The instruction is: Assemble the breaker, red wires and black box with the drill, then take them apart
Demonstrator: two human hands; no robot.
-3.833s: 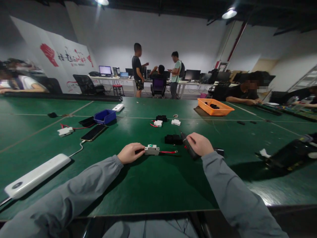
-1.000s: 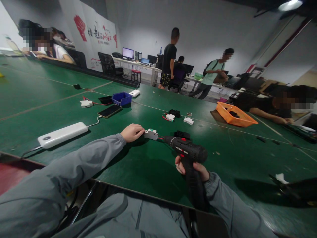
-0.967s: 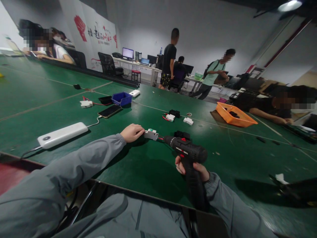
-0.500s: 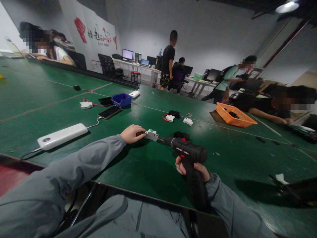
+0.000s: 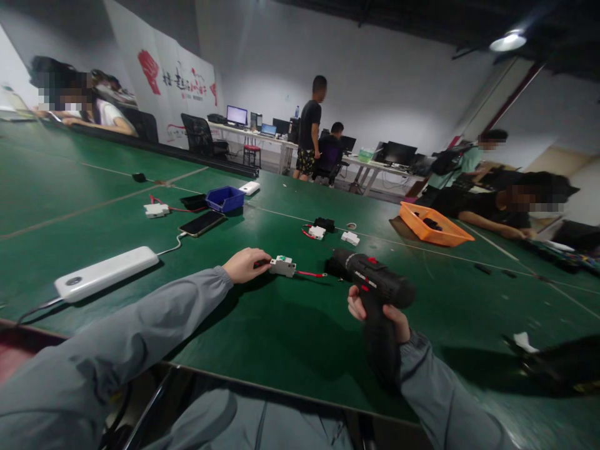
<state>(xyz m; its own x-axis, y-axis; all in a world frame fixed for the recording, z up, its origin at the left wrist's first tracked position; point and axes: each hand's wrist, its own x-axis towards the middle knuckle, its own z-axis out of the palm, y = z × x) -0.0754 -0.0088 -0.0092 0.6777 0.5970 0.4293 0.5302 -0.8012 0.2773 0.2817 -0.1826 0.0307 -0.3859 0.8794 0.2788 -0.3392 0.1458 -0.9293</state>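
A white breaker-like module [image 5: 283, 266] with a green mark lies on the green table [image 5: 281, 331], and a red wire [image 5: 311, 274] with a metal end sticks out of its right side. The fingers of my left hand [image 5: 246, 265] are closed at the module's left end. My right hand [image 5: 379, 311] is wrapped round the grip of a black cordless drill [image 5: 382, 281], held above the table. The drill's nose points left, apart from the module. Behind the nose lies a dark object [image 5: 334, 269], partly hidden.
Beyond my hands are two more white modules [image 5: 317, 232] [image 5: 350, 238], an orange tray [image 5: 434, 231], a blue bin [image 5: 225, 199], a phone [image 5: 203, 223] and a white power bank [image 5: 107, 272]. A dark object [image 5: 557, 362] lies at right. Several people are around the room.
The drill in my right hand has moved right, away from the module, and the red wire now shows in full. My left hand stays at the module. The view has shifted slightly.
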